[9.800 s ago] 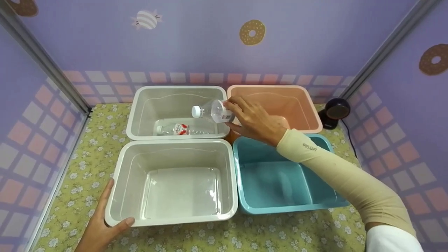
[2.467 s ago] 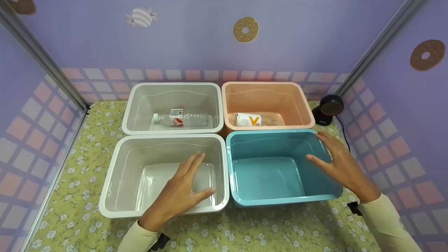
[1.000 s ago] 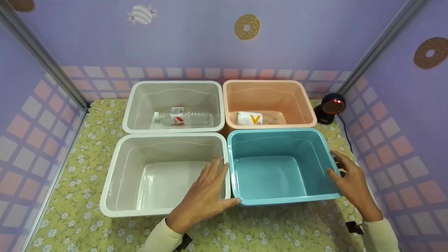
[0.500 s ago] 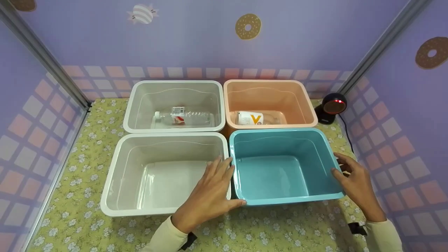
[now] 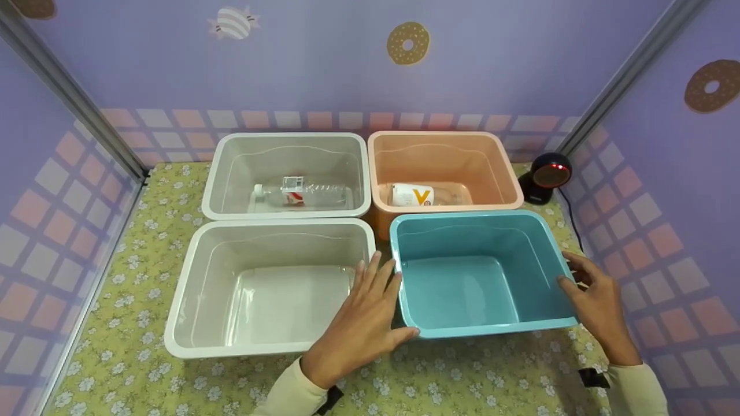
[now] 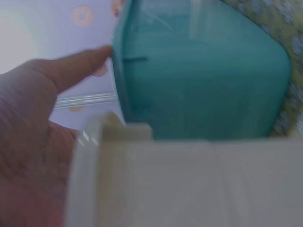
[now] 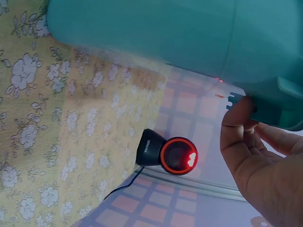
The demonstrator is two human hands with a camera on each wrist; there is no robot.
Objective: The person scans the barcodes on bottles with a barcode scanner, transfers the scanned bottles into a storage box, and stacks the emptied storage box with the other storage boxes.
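Note:
A blue plastic tub [image 5: 471, 234] stands front right, slightly apart from the white tub [image 5: 289, 248] on its left. My right hand [image 5: 598, 300] grips the blue tub's right rim, fingers beneath it and thumb on top. My left hand [image 5: 364, 323] has its fingers extended over the gap between the two tubs; its thumb touches the blue tub's front left corner. In the left wrist view that thumb meets the rim of the blue tub [image 6: 203, 85]. From the right wrist, curled fingers show under the blue rim.
Behind, a grey-white tub [image 5: 289, 138] holds a clear bottle [image 5: 324, 193] lying flat. Beside it, a peach tub [image 5: 445, 138] contains a bottle with a V label [image 5: 411, 195]. A black scanner-like device [image 5: 546, 179] with red lights and a cable stands far right.
The blue tub has slid right, opening a gap beside the white tub, and both hands moved with it. Much earlier my right hand held a bottle; now bottles lie in both back tubs.

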